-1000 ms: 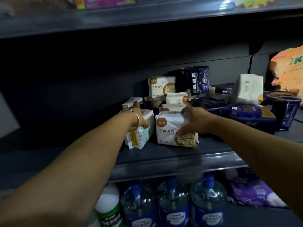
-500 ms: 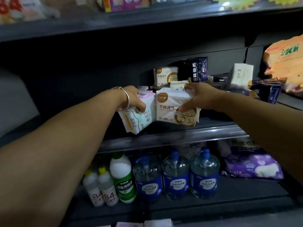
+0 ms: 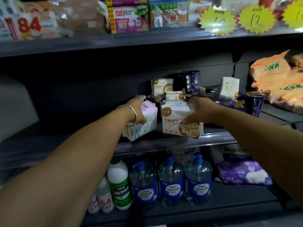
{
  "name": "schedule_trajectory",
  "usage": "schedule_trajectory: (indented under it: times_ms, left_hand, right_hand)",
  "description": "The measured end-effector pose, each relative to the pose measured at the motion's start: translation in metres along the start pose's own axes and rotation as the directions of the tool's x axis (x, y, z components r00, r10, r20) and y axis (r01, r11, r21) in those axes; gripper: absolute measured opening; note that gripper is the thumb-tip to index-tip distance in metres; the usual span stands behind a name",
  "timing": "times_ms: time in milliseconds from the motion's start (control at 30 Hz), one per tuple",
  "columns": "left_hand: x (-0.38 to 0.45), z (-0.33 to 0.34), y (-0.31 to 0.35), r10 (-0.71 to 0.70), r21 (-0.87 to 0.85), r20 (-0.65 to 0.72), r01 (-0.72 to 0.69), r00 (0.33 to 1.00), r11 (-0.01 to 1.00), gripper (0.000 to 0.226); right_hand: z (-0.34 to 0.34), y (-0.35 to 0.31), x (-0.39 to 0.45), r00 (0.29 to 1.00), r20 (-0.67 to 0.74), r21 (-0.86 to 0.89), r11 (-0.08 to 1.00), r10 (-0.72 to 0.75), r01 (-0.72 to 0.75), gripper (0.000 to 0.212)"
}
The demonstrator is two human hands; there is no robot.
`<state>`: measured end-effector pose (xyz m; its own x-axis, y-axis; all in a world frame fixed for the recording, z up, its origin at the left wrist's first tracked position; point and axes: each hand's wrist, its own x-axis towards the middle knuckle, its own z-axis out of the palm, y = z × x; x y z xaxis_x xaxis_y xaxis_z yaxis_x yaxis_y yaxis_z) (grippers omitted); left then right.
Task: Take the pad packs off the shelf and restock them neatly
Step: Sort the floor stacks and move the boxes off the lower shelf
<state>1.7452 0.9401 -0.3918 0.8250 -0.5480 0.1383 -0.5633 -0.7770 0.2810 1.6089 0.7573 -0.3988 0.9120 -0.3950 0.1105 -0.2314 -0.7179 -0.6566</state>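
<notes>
My left hand (image 3: 138, 112), with a silver bangle on the wrist, grips a pink and white pad pack (image 3: 144, 123) tilted just above the front of the dark middle shelf (image 3: 164, 141). Right beside it, my right hand (image 3: 199, 110) holds a white and gold pad pack (image 3: 178, 122) upright over the shelf's front edge. Behind them more pad packs stand jumbled: a white and gold one (image 3: 161, 86), a smaller white one (image 3: 174, 95), dark blue boxes (image 3: 188, 81) and a white pack (image 3: 229, 86) further right.
The left half of the middle shelf holds nothing. Orange bags (image 3: 278, 82) fill the shelf section at right. Below stand blue water jugs (image 3: 171, 182), a green bottle (image 3: 120, 187), small 84 bottles (image 3: 101, 200) and a purple pack (image 3: 241, 171). The top shelf carries boxed goods and yellow price stars (image 3: 218, 22).
Both hands lifted their packs off the shelf floor and drew them toward the front edge. The view has pulled back and tilted up, showing the top shelf.
</notes>
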Motion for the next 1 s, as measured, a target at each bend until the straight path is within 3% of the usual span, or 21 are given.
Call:
schedule_trajectory:
  times_ms: [100, 300, 367, 467, 600, 800, 933, 1000]
  left_hand:
    - [0.019, 0.009, 0.003, -0.025, 0.054, 0.038, 0.023, 0.999, 0.998, 0.071]
    - [0.064, 0.027, 0.011, -0.027, 0.251, 0.130, -0.006, 0.991, 0.968, 0.085]
    - [0.078, 0.035, 0.021, 0.016, 0.294, 0.165, -0.065, 0.986, 0.954, 0.081]
    - [0.099, 0.049, 0.043, 0.187, 0.224, 0.116, -0.209, 0.976, 0.952, 0.069]
    - [0.129, 0.069, 0.063, 0.250, 0.237, 0.077, -0.261, 0.965, 0.936, 0.076]
    - [0.159, 0.078, 0.071, 0.083, 0.362, 0.152, -0.133, 0.985, 0.923, 0.106]
    - [0.168, 0.078, 0.078, 0.038, 0.532, 0.088, -0.080, 0.995, 0.843, 0.089]
    - [0.166, 0.077, 0.080, 0.052, 0.523, 0.081, -0.087, 0.995, 0.848, 0.083]
  right_hand:
    - [-0.006, 0.011, 0.011, 1.000, 0.012, -0.014, 1.000, 0.020, -0.020, 0.077]
    - [-0.013, 0.034, 0.042, 1.000, 0.013, -0.056, 0.998, 0.025, -0.024, 0.071]
    - [-0.013, 0.041, 0.051, 1.000, 0.016, -0.074, 0.997, 0.018, -0.017, 0.071]
    - [-0.011, 0.051, 0.061, 1.000, 0.028, -0.090, 0.996, 0.005, -0.002, 0.071]
    - [-0.013, 0.063, 0.071, 1.000, 0.032, -0.096, 0.995, -0.002, 0.005, 0.071]
    - [-0.024, 0.077, 0.084, 0.999, 0.037, -0.141, 0.990, 0.005, 0.001, 0.072]
    - [-0.024, 0.079, 0.090, 0.997, 0.073, -0.146, 0.989, -0.001, 0.012, 0.073]
    - [-0.023, 0.079, 0.091, 0.997, 0.080, -0.154, 0.988, -0.004, 0.017, 0.072]
